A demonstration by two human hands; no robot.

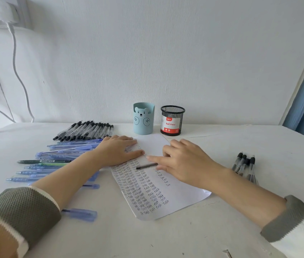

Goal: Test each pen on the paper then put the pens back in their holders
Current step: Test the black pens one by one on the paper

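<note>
1. Your left hand [117,151] lies flat on the paper [166,198], fingers straight.
2. Your right hand [182,162] is over the paper. A black pen [146,166] meets its blurred fingers, and I cannot tell whether they pinch it.
3. Two holders [143,119] stand behind the paper on the counter [240,138].

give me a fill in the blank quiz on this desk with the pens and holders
1. The paper is filled with rows of the word ____.
2. The bear holder is light ____.
3. The mesh holder carries a label reading "Ball ____".
4. Four black-capped pens lie apart on the paper's ____ side.

Missing words: Test; blue; Pens; right
</note>
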